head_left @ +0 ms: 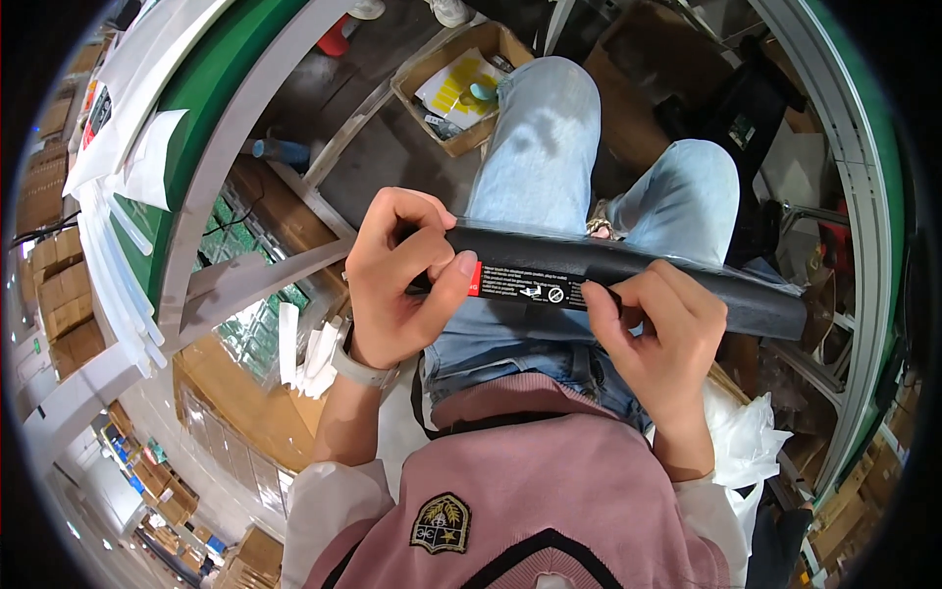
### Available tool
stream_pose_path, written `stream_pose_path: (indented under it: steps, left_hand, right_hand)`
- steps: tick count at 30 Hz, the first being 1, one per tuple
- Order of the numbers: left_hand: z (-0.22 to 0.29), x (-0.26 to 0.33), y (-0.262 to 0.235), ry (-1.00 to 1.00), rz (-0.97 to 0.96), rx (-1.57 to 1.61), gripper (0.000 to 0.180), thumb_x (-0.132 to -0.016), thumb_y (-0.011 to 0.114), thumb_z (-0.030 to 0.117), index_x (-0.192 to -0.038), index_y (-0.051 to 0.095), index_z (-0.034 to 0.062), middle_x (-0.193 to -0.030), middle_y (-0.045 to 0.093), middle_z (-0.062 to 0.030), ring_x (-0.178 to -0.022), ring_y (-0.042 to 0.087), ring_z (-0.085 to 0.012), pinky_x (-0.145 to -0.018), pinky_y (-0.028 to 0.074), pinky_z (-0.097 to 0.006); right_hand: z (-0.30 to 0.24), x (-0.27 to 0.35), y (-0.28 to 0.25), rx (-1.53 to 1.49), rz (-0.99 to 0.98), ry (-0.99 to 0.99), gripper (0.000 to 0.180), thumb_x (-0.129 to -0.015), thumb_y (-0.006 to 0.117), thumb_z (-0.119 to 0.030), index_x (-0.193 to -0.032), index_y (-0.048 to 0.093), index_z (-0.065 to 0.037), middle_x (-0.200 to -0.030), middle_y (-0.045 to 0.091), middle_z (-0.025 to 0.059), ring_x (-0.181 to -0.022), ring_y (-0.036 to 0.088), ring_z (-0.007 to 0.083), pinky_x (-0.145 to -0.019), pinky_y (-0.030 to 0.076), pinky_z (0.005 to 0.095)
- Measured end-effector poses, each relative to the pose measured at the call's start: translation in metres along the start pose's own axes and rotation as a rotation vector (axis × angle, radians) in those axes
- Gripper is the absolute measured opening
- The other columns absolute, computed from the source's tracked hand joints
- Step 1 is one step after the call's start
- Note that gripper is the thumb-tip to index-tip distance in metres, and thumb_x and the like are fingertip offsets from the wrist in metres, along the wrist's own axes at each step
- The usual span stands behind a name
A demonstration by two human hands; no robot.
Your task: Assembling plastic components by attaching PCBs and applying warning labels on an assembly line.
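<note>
Above pale blue denim-clad legs (pixel 540 147), holding a long, narrow black bar (pixel 613 263), seemingly of plastic, crosswise and angled slightly toward the body at its right end; grasping the bar near its left end with the left hand (pixel 397 275), with fingers bent around it and thumb laid beside the red end of a slim black label (pixel 525 283) with white print; seeming to touch the other end of that label with the thumb of the right hand (pixel 672 319), with its remaining fingers curled close to the near edge; cannot tell whether pinching the bar there or only pressing on it; judging by the label, already lying flat along the face, probably well advanced; left to do, perhaps, only smoothing or checking of the ends, though cannot tell how firmly stuck; beyond the legs, showing an open brown cardboard box (pixel 451 145) with a yellow-and-white packet (pixel 461 86) inside; off to the left, well apart from the bar, showing long white strips (pixel 103 236) beside a green worktop (pixel 211 98).
</note>
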State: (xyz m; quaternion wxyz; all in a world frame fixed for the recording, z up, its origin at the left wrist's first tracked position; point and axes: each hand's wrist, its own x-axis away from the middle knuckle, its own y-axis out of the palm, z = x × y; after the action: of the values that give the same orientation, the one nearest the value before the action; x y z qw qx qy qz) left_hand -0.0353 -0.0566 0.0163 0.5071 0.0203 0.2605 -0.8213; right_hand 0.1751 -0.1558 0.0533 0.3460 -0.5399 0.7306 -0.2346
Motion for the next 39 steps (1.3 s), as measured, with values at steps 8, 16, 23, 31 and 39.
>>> stream_pose_path:
  steps: [8,16,23,31,39]
  left_hand:
    - [-0.010,0.001,-0.002,0.065,-0.029,0.015,0.031,-0.070,0.072,0.000,-0.059,0.044,0.0041,-0.089,0.047,-0.0107,-0.085,0.057,-0.0216,-0.063,0.040,-0.028]
    - [-0.017,0.002,-0.005,0.002,0.000,0.073,0.036,-0.069,0.076,0.003,-0.061,0.041,0.0047,-0.089,0.051,-0.0112,-0.090,0.058,-0.0246,-0.075,0.046,-0.031]
    - [-0.018,0.004,-0.004,0.005,0.015,0.065,0.035,-0.069,0.076,0.003,-0.061,0.041,0.0047,-0.089,0.052,-0.0109,-0.090,0.058,-0.0248,-0.076,0.046,-0.031]
    - [-0.019,0.005,-0.004,-0.011,0.013,0.062,0.034,-0.069,0.074,0.002,-0.061,0.041,0.0043,-0.091,0.052,-0.0117,-0.091,0.058,-0.0252,-0.077,0.046,-0.032]
    - [-0.017,-0.004,0.008,0.004,0.031,0.074,0.022,-0.080,0.066,0.007,-0.093,0.060,-0.0090,-0.096,0.053,-0.0098,-0.057,0.035,-0.0086,-0.055,0.033,-0.025]
  right_hand:
    - [0.002,0.003,0.002,0.027,-0.009,-0.048,0.025,-0.068,0.080,-0.004,-0.064,0.055,-0.007,-0.057,0.046,0.0049,-0.047,0.048,0.0228,-0.043,0.036,0.0339]
    - [0.003,0.003,0.005,0.045,-0.011,-0.072,0.027,-0.067,0.080,-0.004,-0.065,0.053,-0.007,-0.058,0.046,0.0054,-0.048,0.048,0.0238,-0.044,0.037,0.0350]
    - [0.000,0.002,0.006,0.074,-0.020,-0.083,0.028,-0.067,0.079,-0.007,-0.066,0.052,-0.008,-0.059,0.045,0.0050,-0.050,0.049,0.0237,-0.045,0.038,0.0347]
    - [-0.007,-0.009,-0.010,0.259,-0.081,-0.084,0.032,-0.068,0.081,-0.013,-0.064,0.049,-0.009,-0.059,0.047,0.0038,-0.050,0.051,0.0231,-0.045,0.038,0.0350]
    - [-0.015,0.002,0.017,0.403,-0.288,-0.432,0.045,-0.083,0.063,-0.023,-0.128,0.061,-0.016,-0.133,0.059,0.0001,-0.126,0.053,0.0234,-0.104,0.037,0.0478]
